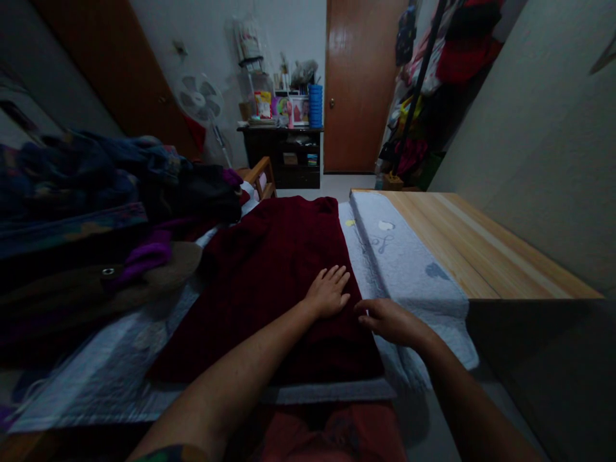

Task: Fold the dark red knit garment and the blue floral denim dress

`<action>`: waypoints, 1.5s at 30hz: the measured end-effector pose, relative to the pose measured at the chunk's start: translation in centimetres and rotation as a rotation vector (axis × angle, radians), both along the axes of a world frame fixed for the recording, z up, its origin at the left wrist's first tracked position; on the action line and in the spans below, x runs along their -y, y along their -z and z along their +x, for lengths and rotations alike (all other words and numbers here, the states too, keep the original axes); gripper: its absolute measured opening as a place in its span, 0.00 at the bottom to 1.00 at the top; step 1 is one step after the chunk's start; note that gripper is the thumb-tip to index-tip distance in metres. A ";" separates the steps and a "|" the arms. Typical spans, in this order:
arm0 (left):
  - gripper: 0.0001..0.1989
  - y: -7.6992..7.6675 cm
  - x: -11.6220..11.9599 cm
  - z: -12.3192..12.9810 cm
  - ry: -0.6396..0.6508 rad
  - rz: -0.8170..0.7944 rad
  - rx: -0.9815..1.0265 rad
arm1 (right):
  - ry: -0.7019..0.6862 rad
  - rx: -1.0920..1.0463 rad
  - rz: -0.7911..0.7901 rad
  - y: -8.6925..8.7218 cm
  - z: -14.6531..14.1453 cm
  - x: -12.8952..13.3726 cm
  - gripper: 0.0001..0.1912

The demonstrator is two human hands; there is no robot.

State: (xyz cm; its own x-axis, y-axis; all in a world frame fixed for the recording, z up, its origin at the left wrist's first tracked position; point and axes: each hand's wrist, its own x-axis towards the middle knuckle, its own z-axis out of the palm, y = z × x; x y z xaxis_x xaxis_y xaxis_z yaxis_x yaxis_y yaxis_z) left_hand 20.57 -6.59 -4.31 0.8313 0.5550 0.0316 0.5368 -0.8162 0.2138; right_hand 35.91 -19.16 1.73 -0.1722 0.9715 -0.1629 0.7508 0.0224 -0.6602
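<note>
A dark red knitted garment (274, 269) lies spread out on a grey-white blanket (380, 250). My left hand (328, 292) rests flat on the garment near its right edge, fingers stretched out and slightly spread. Just to the right, my right hand (387, 319) hovers at or touches that same edge. Its fingers are bent, with a gap between them and the thumb, and I see nothing held. The garment's lower part is partly hidden beneath my left forearm.
A heap of clothes (96, 186) piles up at the left. A wooden board (462, 237) extends at the right, partly under the blanket. Farther off stand a white fan (199, 96), a dark cabinet (283, 157), a closed door (360, 90) and hanging clothes (462, 61).
</note>
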 end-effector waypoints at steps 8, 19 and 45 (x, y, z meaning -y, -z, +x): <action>0.34 0.1 0.6 -1.3 0.088 0.024 0.040 | 0.155 0.096 0.229 -0.5 -0.9 -13.2 0.17; 0.34 -1.3 1.9 -3.7 0.191 -0.226 0.131 | 0.447 0.088 0.425 3.1 -1.9 -27.1 0.25; 0.23 2.2 -15.1 3.5 -0.493 0.046 0.466 | 0.721 -0.154 0.621 10.2 1.3 -30.9 0.20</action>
State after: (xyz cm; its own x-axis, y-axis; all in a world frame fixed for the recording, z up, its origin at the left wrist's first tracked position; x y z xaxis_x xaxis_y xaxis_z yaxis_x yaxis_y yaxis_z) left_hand 24.05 8.52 -6.55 0.3751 0.8551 0.3579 0.7088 -0.5134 0.4837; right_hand 37.18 11.70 -8.52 0.5231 0.7576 0.3904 0.6270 -0.0318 -0.7783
